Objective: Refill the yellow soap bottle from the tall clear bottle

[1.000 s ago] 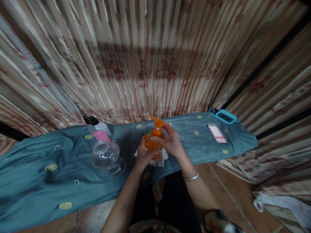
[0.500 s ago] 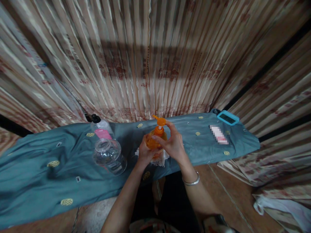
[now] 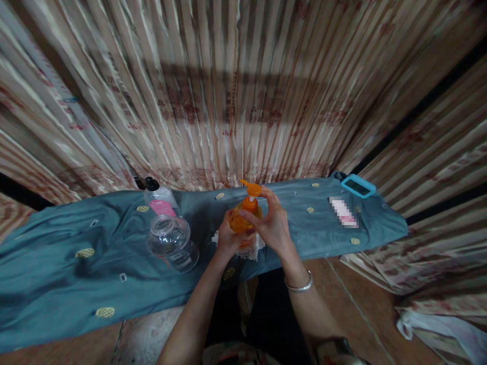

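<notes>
**A:** ok so where's the orange pump bottle sitting in this one? Kinda hard to read with the blur.

**B:** It's stood upright near the middle of the surface, which is draped in a teal cloth. A crumpled white tissue is seen under and around its base. The long axis of the bottle is pretty much vertical, with the orange pump head at the top and the spout pointed to the left.

**A:** And the hands?

**B:** The body of the bottle is wrapped by the left hand from the near-left side, so that grip is closed on the bottle. The right hand is brought in from the right: its fingers are curled against the neck just under the pump, with a fingertip up beside the pump head. So the pump is straight above the left hand and just left of the right hand, and the right one is clearly the nearer of the two to the pump. Whether the neck is actually pinched or only touched can't be told for sure.

**A:** Anything else close by?

**B:** A clear glass jar is lying to the left, with a black-capped clear bottle just behind it. Far right, a blue-cased phone is laid near the edge.
</notes>
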The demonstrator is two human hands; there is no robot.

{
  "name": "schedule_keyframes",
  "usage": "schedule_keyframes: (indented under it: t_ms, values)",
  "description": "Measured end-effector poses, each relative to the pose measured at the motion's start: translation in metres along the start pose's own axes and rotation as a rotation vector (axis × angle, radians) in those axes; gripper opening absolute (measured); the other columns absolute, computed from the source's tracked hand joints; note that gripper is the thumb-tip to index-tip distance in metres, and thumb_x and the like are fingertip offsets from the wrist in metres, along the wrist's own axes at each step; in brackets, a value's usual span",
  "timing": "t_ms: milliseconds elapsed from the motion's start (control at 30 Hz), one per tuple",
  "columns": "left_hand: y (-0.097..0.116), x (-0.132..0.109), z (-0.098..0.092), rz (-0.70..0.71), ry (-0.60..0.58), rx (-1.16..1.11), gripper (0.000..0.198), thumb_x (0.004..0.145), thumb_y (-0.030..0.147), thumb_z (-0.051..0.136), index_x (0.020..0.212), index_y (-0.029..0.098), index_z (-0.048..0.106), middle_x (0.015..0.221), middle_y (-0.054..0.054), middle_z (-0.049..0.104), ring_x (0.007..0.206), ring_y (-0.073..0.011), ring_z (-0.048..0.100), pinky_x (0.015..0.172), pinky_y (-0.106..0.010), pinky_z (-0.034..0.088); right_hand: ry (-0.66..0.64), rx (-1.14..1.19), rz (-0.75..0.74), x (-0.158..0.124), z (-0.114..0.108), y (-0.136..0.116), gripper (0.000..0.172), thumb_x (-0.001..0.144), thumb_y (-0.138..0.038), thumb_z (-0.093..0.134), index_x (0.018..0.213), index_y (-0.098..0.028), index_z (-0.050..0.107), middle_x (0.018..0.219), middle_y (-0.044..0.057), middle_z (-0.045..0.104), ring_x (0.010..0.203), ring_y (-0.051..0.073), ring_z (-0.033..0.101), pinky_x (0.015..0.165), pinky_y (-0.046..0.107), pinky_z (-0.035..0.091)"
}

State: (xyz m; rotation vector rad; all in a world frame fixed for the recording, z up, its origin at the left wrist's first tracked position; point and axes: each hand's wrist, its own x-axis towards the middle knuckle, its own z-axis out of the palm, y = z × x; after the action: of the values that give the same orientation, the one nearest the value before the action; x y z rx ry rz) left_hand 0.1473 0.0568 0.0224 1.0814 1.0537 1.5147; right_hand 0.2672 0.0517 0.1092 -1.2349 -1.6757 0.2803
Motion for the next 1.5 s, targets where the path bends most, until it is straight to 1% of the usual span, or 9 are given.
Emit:
schedule_keyframes:
  t_ms: [100,300,533,767,900,1000,1233,1367,1500]
  values:
    - [0.0004,0.0003,-0.0005,0.012,-0.011,0.03,0.062,0.047,0.029,0.089,0.1,0.02,0.06,0.092,0.0,0.069,0.083,-0.0194,0.066,0.074,-0.03,0.052,0.016,-0.008,-0.007,0.0005,0.0001,0.0017,0.036,0.076,-0.042,0.074,0.098,-0.015,0.063,0.122,0.019,0.068,0.13,0.033,0.054,0.108,0.05,0.043]
    - [0.0043,0.0001,0.0015,0.018,-0.016,0.025,0.061,0.047,0.032,0.088,0.1,0.021,0.059,0.094,-0.002,0.07,0.084,-0.0211,0.068,0.075,-0.032,0.054,-0.126,0.066,-0.095,-0.0028,-0.0049,0.0049,0.049,0.088,-0.033,0.059,0.125,-0.002,0.058,0.135,0.025,0.059,0.133,0.03,0.05,0.113,0.047,0.038]
    - [0.0037,0.0008,0.001,0.009,0.001,0.044,0.062,0.045,0.033,0.089,0.098,0.022,0.06,0.094,-0.002,0.07,0.086,-0.0236,0.068,0.076,-0.034,0.054,-0.005,-0.013,0.013,-0.0004,0.0041,0.0018,0.041,0.078,-0.041,0.071,0.106,-0.012,0.064,0.123,0.02,0.067,0.13,0.034,0.053,0.109,0.051,0.042]
    - [0.0063,-0.0007,0.0027,0.009,0.01,-0.003,0.06,0.044,0.029,0.089,0.096,0.022,0.06,0.092,-0.001,0.071,0.083,-0.0206,0.069,0.074,-0.031,0.055,-0.209,0.152,-0.041,-0.0024,-0.0048,0.0069,0.051,0.089,-0.035,0.059,0.13,-0.005,0.055,0.131,0.022,0.062,0.126,0.027,0.055,0.11,0.047,0.04]
    - [0.0032,-0.001,0.0018,0.019,0.009,0.039,0.058,0.045,0.035,0.089,0.093,0.021,0.06,0.09,-0.001,0.071,0.08,-0.0207,0.068,0.072,-0.031,0.055,-0.059,0.054,0.025,0.001,-0.0019,0.0025,0.058,0.075,-0.039,0.075,0.119,-0.006,0.059,0.129,0.023,0.063,0.126,0.032,0.056,0.108,0.05,0.043]
    - [-0.0002,-0.001,0.0013,0.049,0.004,0.068,0.058,0.048,0.033,0.089,0.097,0.022,0.06,0.094,-0.003,0.071,0.083,-0.0212,0.069,0.073,-0.032,0.055,0.02,-0.012,0.036,0.0022,0.001,0.0012,0.042,0.072,-0.037,0.078,0.102,-0.011,0.064,0.123,0.022,0.067,0.127,0.035,0.055,0.106,0.049,0.044]
    - [-0.0024,0.0003,0.0015,0.072,-0.006,0.066,0.061,0.048,0.039,0.088,0.098,0.021,0.058,0.094,-0.004,0.071,0.084,-0.0232,0.069,0.075,-0.036,0.055,-0.155,0.124,-0.075,0.0012,-0.0047,0.0066,0.044,0.086,-0.031,0.063,0.121,-0.004,0.062,0.133,0.024,0.061,0.131,0.028,0.053,0.112,0.045,0.039]
    - [0.0002,-0.0002,0.0014,0.039,-0.011,0.062,0.061,0.047,0.04,0.088,0.097,0.021,0.059,0.093,-0.004,0.07,0.083,-0.0231,0.068,0.074,-0.034,0.055,-0.054,-0.006,-0.037,0.0015,-0.0036,0.0022,0.049,0.078,-0.037,0.072,0.118,-0.012,0.059,0.129,0.019,0.065,0.129,0.029,0.054,0.109,0.048,0.043]
    - [0.004,-0.0013,0.0023,0.01,0.009,0.043,0.059,0.046,0.034,0.089,0.096,0.023,0.059,0.095,-0.004,0.071,0.085,-0.0239,0.068,0.075,-0.034,0.055,0.003,-0.045,-0.015,0.0001,-0.0026,0.0,0.033,0.077,-0.037,0.074,0.1,-0.018,0.062,0.123,0.016,0.068,0.132,0.03,0.052,0.109,0.047,0.043]
